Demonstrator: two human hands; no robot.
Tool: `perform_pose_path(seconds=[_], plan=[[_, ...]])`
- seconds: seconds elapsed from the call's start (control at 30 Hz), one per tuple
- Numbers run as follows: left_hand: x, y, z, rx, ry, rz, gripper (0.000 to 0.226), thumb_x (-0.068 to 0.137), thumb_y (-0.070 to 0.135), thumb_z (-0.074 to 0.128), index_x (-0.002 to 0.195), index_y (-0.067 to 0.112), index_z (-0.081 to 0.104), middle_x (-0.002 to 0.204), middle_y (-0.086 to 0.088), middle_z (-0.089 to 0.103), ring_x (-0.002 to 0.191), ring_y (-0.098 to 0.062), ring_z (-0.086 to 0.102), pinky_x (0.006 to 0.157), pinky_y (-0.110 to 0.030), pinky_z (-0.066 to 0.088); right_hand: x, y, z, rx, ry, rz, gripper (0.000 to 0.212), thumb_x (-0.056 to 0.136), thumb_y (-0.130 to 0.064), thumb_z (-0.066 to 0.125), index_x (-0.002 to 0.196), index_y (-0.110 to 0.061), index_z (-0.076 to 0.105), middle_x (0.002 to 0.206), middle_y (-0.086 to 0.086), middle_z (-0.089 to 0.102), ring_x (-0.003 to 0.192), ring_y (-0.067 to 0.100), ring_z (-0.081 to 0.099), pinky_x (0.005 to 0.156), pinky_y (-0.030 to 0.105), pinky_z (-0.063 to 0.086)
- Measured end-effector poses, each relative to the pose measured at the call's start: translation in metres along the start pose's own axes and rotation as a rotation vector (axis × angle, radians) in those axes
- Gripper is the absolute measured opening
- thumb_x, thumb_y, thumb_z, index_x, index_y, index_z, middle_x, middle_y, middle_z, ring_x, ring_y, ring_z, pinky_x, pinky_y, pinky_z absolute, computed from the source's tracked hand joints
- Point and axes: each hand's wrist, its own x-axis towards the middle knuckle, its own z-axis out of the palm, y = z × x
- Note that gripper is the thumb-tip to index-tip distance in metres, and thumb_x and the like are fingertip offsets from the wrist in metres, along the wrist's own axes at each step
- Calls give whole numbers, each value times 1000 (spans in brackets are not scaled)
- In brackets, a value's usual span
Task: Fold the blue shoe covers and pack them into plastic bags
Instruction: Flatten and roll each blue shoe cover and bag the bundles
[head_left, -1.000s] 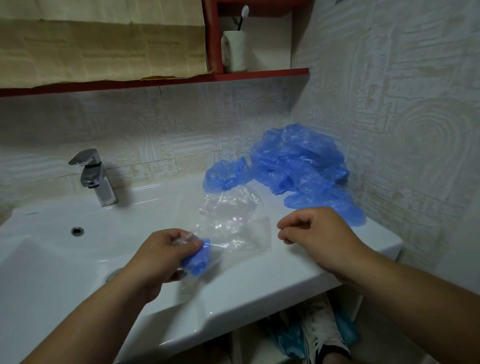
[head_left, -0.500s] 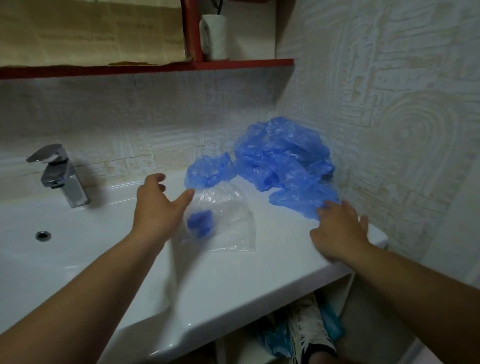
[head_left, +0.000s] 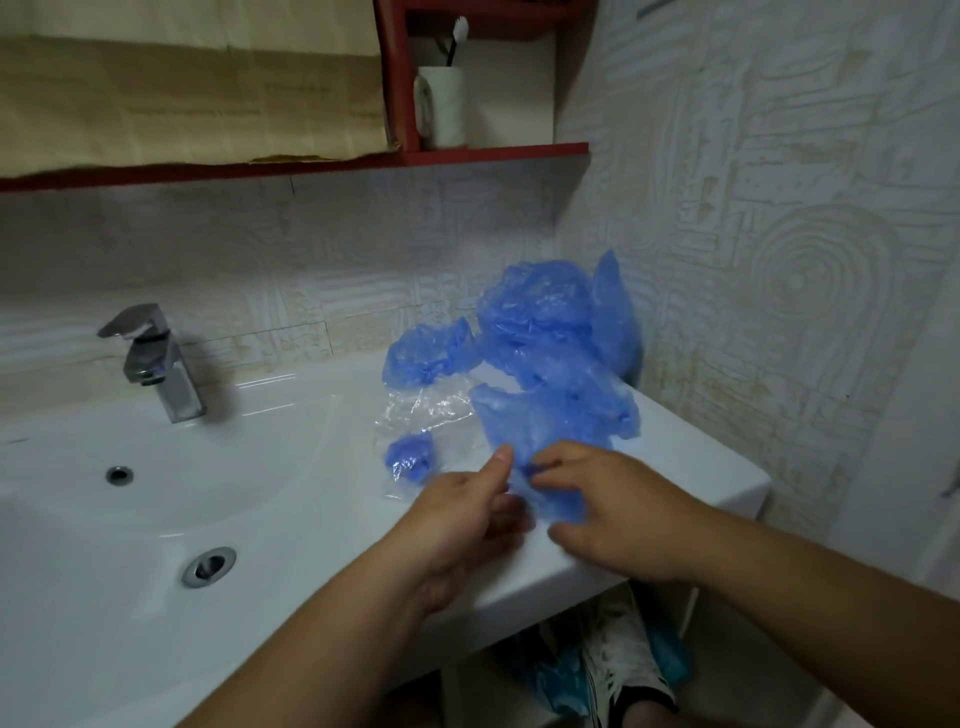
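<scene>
Admittedly, much is obscured: the lower fingers of the left hand (head_left: 462, 525) are smeared by motion blur, and the near edge of the shoe cover (head_left: 540, 431) is hidden behind both hands. Below the counter, a shoe (head_left: 618, 654) is seen only in part, in shadow. The shoe cover is pinched by the left hand between raised thumb and curled fingers, and by the curled fingertips of the right hand (head_left: 623, 514) just beside it, over the right part of the sink (head_left: 675, 462). Thin, crinkled, translucent blue film is seen in the cover and in the pile of shoe covers (head_left: 540, 322) heaped in the far right corner. A clear, wrinkled plastic bag (head_left: 431, 410) lies left of the hands, with a small folded cover (head_left: 410, 457) inside. The sink is glossy white, the tap (head_left: 156, 364) polished metal.
</scene>
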Motion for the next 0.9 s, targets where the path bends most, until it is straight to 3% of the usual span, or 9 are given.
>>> perform_pose_path(seconds=[0.1, 0.17, 0.27, 0.37, 0.47, 0.6, 0.7, 0.8, 0.9], plan=[[11, -2, 9, -76, 73, 1, 26, 97, 29, 60, 87, 5, 65, 66, -9, 66, 70, -27, 65, 73, -38, 57, -5, -6, 1, 64, -75, -22, 23, 85, -21, 66, 106, -28, 74, 129, -22, 52, 117, -2, 50, 105, 16, 37], [16, -2, 13, -19, 121, 26, 18, 98, 14, 58, 82, 7, 62, 62, -9, 63, 59, -23, 61, 62, -32, 54, -1, -2, 1, 125, 76, 16, 23, 81, -9, 63, 91, -28, 70, 118, -15, 55, 107, 1, 54, 99, 21, 42], [20, -3, 12, 125, 134, 81, 16, 98, 12, 56, 88, 4, 66, 73, -14, 64, 62, -23, 59, 63, -33, 53, 14, 12, 2, 160, 290, 56, 48, 78, 2, 56, 116, -28, 60, 126, -12, 46, 114, 5, 49, 101, 18, 38], [15, 1, 3, 236, 182, 173, 16, 97, 13, 55, 90, 8, 68, 84, -16, 70, 75, -31, 66, 75, -44, 58, 34, 39, 8, 144, 198, 169, 62, 92, -10, 55, 149, -26, 38, 153, -6, 31, 138, 14, 34, 116, 23, 24], [5, 7, -12, 225, 195, 220, 13, 97, 14, 58, 93, 8, 69, 95, -17, 72, 94, -37, 69, 85, -49, 59, 49, 66, 11, 197, 167, 342, 58, 101, -29, 51, 153, -22, 29, 160, 3, 27, 145, 20, 29, 117, 28, 19], [-10, 12, -30, 98, 173, 252, 11, 94, 8, 61, 97, 7, 72, 95, -13, 75, 92, -30, 72, 82, -41, 60, 58, 93, 4, 175, 229, 550, 56, 100, -27, 53, 151, -16, 35, 155, 12, 36, 140, 29, 37, 113, 32, 28], [-18, 13, -35, -69, 102, 205, 18, 93, 5, 61, 108, 7, 70, 100, -12, 76, 92, -25, 73, 79, -35, 59, 51, 86, 3, -13, 242, 637, 41, 92, -16, 58, 133, -19, 58, 138, 12, 53, 120, 32, 54, 101, 36, 46], [-22, 14, -35, -207, 62, 198, 28, 87, 1, 61, 114, 7, 67, 104, -11, 75, 91, -22, 74, 76, -34, 57, 37, 55, -1, -102, 311, 593, 15, 90, -21, 60, 95, -14, 72, 110, 9, 67, 101, 29, 63, 81, 32, 50], [-27, 17, -32, -364, 26, 214, 45, 66, 4, 66, 112, 5, 67, 104, -14, 75, 84, -20, 74, 63, -28, 59, 24, 17, -18, 683, 30, 732, 50, 91, -49, 57, 91, -1, 72, 89, 16, 75, 92, 37, 71, 74, 33, 49]])
